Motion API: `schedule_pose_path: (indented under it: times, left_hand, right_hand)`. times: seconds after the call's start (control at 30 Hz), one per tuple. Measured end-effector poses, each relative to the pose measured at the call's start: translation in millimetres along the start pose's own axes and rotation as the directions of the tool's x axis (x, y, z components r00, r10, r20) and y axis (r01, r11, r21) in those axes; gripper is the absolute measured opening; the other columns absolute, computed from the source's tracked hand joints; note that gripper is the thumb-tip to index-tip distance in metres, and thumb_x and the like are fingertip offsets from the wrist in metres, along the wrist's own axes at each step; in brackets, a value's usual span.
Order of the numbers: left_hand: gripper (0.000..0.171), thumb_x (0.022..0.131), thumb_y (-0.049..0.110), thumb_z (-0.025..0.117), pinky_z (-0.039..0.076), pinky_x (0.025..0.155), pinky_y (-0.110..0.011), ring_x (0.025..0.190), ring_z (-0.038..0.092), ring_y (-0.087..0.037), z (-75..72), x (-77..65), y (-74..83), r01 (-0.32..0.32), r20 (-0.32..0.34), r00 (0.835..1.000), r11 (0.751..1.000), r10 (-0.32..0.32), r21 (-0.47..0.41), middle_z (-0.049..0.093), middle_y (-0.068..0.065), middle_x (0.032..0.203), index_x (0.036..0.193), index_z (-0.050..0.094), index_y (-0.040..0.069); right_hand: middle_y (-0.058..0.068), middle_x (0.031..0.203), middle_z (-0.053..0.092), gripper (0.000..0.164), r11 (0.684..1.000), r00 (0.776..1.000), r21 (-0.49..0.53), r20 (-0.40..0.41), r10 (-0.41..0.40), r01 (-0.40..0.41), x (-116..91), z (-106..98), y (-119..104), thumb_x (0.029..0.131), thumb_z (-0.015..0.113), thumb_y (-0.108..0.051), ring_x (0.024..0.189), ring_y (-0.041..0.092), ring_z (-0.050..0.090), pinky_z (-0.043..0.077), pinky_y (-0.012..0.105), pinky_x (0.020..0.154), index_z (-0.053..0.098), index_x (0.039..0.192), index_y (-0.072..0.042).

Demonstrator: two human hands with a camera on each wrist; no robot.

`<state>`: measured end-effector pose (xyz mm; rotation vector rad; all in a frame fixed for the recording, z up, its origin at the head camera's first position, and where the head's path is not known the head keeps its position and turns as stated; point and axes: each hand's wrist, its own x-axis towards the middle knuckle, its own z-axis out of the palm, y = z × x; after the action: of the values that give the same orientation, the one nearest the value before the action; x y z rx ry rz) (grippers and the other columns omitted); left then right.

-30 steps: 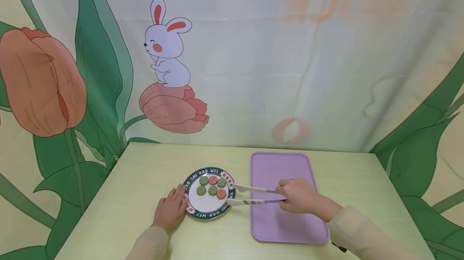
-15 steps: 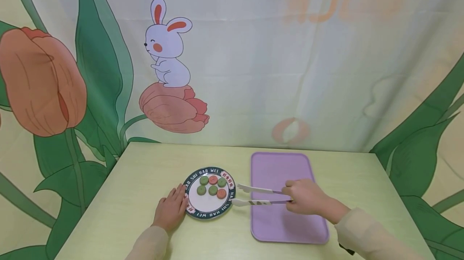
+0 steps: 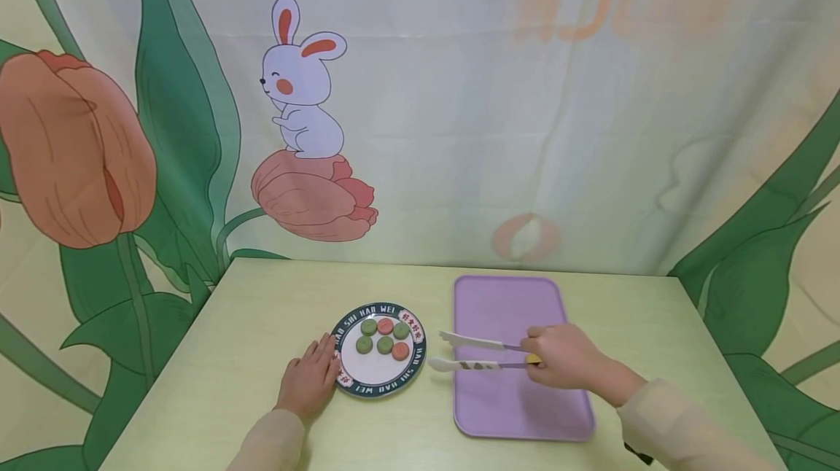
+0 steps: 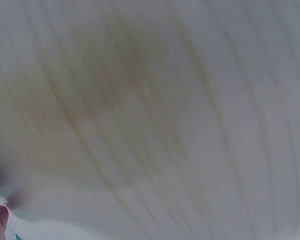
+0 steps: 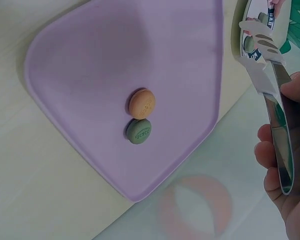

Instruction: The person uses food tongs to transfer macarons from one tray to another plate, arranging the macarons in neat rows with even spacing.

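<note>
My right hand [image 3: 564, 358] grips a pair of tongs [image 3: 474, 365] over the purple tray [image 3: 499, 413]. The tongs' white tips are spread apart, with nothing between them, pointing left near the plate. On the round plate [image 3: 367, 376] with a dark green lettered rim lie several small macaron-like rounds, green ones [image 3: 364, 344] and pink ones [image 3: 400, 351]. My left hand [image 3: 308, 376] rests with straight fingers against the plate's left rim. In the right wrist view an orange round [image 5: 142, 104] and a green round [image 5: 139, 131] lie touching on the tray.
The plate and tray stand on a pale table [image 3: 216, 391], with a strip of bare tabletop between them. Behind the far edge hangs a curtain [image 3: 426, 128] printed with a rabbit and tulips. Blurred pale cloth [image 4: 165, 125] fills most of the left wrist view.
My right hand and the tongs have moved right, so the tips have left the plate's rim. A yellow-orange spot now shows beside my right fingers. The left hand has stayed put.
</note>
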<state>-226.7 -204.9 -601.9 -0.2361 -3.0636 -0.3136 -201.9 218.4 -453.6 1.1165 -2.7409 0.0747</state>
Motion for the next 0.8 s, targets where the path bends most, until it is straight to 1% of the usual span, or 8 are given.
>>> schedule_pose_path:
  times: [0.13, 0.3, 0.43, 0.53, 0.63, 0.73, 0.8]
  left_hand:
    - [0.052, 0.093, 0.034, 0.035, 0.033, 0.095, -0.052, 0.128, 0.033, -0.033, -1.6, -0.4, 1.3, 0.002, 0.007, 1.0, 1.0, -0.002, 0.0, 0.032, -0.01, 0.142, 0.138, 0.031, 0.007]
    - [0.052, 0.093, 0.034, 0.034, 0.034, 0.095, -0.052, 0.128, 0.033, -0.033, -2.5, -1.1, 2.1, 0.002, 0.008, 1.0, 1.0, -0.002, 0.005, 0.032, -0.01, 0.142, 0.138, 0.031, 0.007]
    - [0.052, 0.093, 0.034, 0.035, 0.034, 0.095, -0.051, 0.128, 0.034, -0.033, -2.6, -1.1, 2.4, 0.005, 0.002, 1.0, 1.0, -0.005, 0.002, 0.032, -0.01, 0.142, 0.137, 0.031, 0.007]
    - [0.052, 0.093, 0.034, 0.034, 0.034, 0.095, -0.051, 0.128, 0.034, -0.033, -2.3, -0.8, 2.5, 0.008, 0.004, 1.0, 1.0, -0.008, 0.003, 0.032, -0.01, 0.142, 0.137, 0.031, 0.007]
    - [0.052, 0.093, 0.034, 0.034, 0.034, 0.095, -0.051, 0.127, 0.034, -0.033, -1.8, -0.8, 2.2, 0.008, 0.009, 1.0, 1.0, -0.008, 0.012, 0.032, -0.01, 0.142, 0.137, 0.031, 0.007]
    - [0.052, 0.093, 0.034, 0.034, 0.034, 0.095, -0.051, 0.127, 0.034, -0.033, -2.3, -0.9, 2.3, 0.006, 0.007, 1.0, 1.0, -0.006, 0.01, 0.033, -0.01, 0.142, 0.137, 0.031, 0.007]
    - [0.052, 0.093, 0.034, 0.035, 0.034, 0.095, -0.051, 0.127, 0.034, -0.033, -2.5, -1.1, 2.2, 0.005, 0.004, 1.0, 1.0, -0.005, 0.009, 0.033, -0.01, 0.142, 0.137, 0.031, 0.007]
  right_hand:
    - [-0.012, 0.055, 0.033, 0.016, 1.0, 1.0, 0.003, -0.012, 0.01, -0.01, -4, -1, 3, 0.069, 0.062, -0.02, 0.046, 0.0, 0.023, 0.02, 0.015, 0.039, 0.049, 0.059, -0.018]
    - [-0.013, 0.057, 0.038, 0.02, 1.0, 0.999, -0.003, -0.032, 0.027, -0.027, -9, -3, 6, 0.07, 0.066, -0.028, 0.046, -0.001, 0.029, 0.024, 0.015, 0.039, 0.051, 0.06, -0.02]
    - [-0.013, 0.056, 0.038, 0.019, 0.999, 0.998, -0.008, -0.047, 0.041, -0.041, -12, -2, 9, 0.069, 0.067, -0.033, 0.045, -0.001, 0.027, 0.023, 0.015, 0.039, 0.052, 0.06, -0.024]
    - [-0.014, 0.055, 0.035, 0.018, 0.999, 0.996, -0.01, -0.076, 0.038, -0.039, -13, -1, 10, 0.067, 0.068, -0.033, 0.045, -0.001, 0.024, 0.021, 0.015, 0.038, 0.052, 0.061, -0.027]
    - [-0.015, 0.056, 0.034, 0.014, 0.999, 0.996, -0.018, -0.085, 0.038, -0.04, -15, 0, 12, 0.067, 0.068, -0.03, 0.044, 0.0, 0.023, 0.019, 0.016, 0.037, 0.055, 0.064, -0.027]
    - [-0.013, 0.056, 0.035, 0.007, 0.998, 0.996, -0.02, -0.066, 0.054, -0.055, -18, -1, 13, 0.067, 0.067, -0.025, 0.045, 0.0, 0.023, 0.019, 0.016, 0.038, 0.062, 0.072, -0.025]
    - [-0.013, 0.057, 0.036, 0.011, 0.997, 0.996, -0.017, -0.046, 0.07, -0.071, -20, -2, 14, 0.067, 0.065, -0.023, 0.045, 0.0, 0.024, 0.02, 0.016, 0.038, 0.066, 0.078, -0.021]
